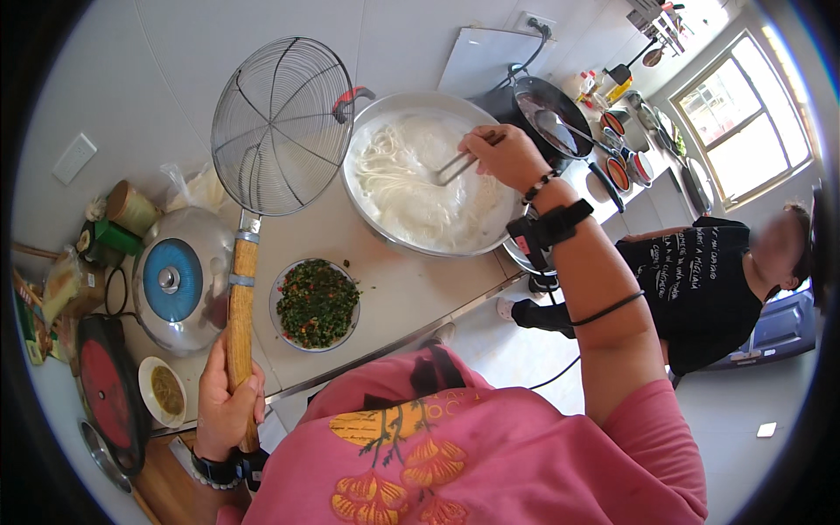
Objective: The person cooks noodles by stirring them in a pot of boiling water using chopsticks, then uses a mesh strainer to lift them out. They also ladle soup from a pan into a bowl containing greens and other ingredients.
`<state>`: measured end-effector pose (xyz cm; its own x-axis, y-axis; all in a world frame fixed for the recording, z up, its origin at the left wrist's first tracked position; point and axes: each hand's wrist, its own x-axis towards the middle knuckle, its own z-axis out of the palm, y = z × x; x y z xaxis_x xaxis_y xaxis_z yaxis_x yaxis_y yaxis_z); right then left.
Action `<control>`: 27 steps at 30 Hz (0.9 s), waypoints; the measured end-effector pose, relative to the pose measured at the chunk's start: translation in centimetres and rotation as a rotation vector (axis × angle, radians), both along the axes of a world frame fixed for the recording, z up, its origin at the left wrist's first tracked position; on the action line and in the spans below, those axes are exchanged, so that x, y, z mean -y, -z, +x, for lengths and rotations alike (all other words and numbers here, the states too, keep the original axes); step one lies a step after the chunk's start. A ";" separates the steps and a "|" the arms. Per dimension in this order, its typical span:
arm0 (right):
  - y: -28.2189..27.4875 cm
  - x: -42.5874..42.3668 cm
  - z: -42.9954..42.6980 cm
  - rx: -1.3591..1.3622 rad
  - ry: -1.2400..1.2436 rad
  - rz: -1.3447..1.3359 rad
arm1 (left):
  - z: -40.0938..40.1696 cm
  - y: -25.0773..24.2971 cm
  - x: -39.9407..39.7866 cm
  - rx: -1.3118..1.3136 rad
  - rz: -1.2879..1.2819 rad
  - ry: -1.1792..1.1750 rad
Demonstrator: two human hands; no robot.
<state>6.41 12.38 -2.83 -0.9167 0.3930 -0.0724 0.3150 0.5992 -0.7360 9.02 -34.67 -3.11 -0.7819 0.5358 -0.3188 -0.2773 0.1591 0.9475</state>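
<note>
My left hand grips the wooden handle of a wire spider strainer. Its round mesh is raised at the left of a wide metal pan and holds no food. White noodles lie in cloudy, frothy liquid inside the pan. Over the pan, my right hand pinches a pair of chopsticks, whose tips reach into the liquid among the noodles. Below the pan, a white bowl of chopped green herbs with red bits sits on the counter.
A domed steel lid, a small bowl of brownish food and a red-and-black electric appliance crowd the left. Right of the pan stands a black wok with a ladle. A person in black is at the right.
</note>
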 end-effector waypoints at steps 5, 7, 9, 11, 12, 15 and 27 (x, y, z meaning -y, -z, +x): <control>-2.5 -2.2 3.7 -0.136 0.142 -0.132 | -0.5 0.2 -0.3 0.037 0.004 -0.012; -3.2 -2.8 5.0 -0.184 0.187 -0.130 | -0.7 0.3 -0.4 0.039 0.009 -0.007; -2.9 -3.5 5.9 -0.195 0.234 -0.087 | -0.9 0.5 -0.5 0.038 0.015 0.004; -1.1 -4.9 6.0 -0.172 0.219 0.026 | -0.9 0.6 -0.6 0.041 0.035 -0.009; 0.1 -5.3 5.8 -0.183 0.222 0.082 | -0.9 0.6 -0.6 0.040 0.034 -0.010; 2.2 -5.5 4.7 -0.111 0.244 0.092 | -1.0 0.6 -0.5 0.046 0.036 -0.001; 3.4 -2.6 -1.7 -0.202 0.170 -0.355 | -0.6 0.6 0.3 0.024 0.030 -0.030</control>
<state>4.68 14.99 -6.21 -0.8507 0.5226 -0.0562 0.2159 0.2498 -0.9439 8.45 -34.99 -3.70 -0.7900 0.5218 -0.3218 -0.3046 0.1215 0.9447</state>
